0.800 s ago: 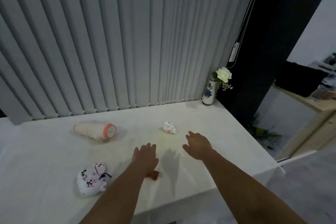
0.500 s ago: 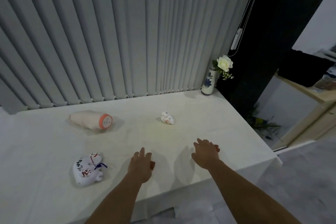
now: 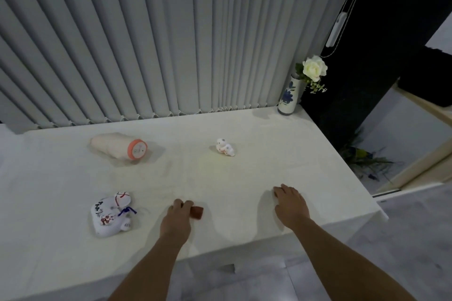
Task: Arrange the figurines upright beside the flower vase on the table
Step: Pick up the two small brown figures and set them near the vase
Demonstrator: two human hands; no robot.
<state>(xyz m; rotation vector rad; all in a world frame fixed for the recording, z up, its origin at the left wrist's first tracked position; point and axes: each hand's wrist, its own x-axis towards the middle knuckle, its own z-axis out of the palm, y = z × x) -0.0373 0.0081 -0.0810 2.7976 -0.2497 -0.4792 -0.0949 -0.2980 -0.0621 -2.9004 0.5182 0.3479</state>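
A blue-and-white flower vase (image 3: 288, 96) with a white rose stands at the table's far right corner. Three figurines lie toppled on the white table (image 3: 244, 178): a pale one with an orange base (image 3: 119, 145) at back left, a small white one (image 3: 225, 147) in the middle, and a painted white cat-like one (image 3: 112, 214) at front left. A small red-brown figurine (image 3: 197, 212) lies near the front edge, and my left hand (image 3: 176, 219) has its fingers curled on its left end. My right hand (image 3: 289, 204) rests flat on the table, holding nothing.
Grey vertical blinds (image 3: 159, 39) hang right behind the table. The table's right edge drops to a floor with a dark plant (image 3: 364, 156) and a light wooden cabinet (image 3: 420, 154). A blind cord with a white pull (image 3: 337, 29) hangs above the vase.
My left hand has drawn back and curled its fingers onto the red-brown figurine, which now shows beside it. My right hand has moved right and settled flat on the table.
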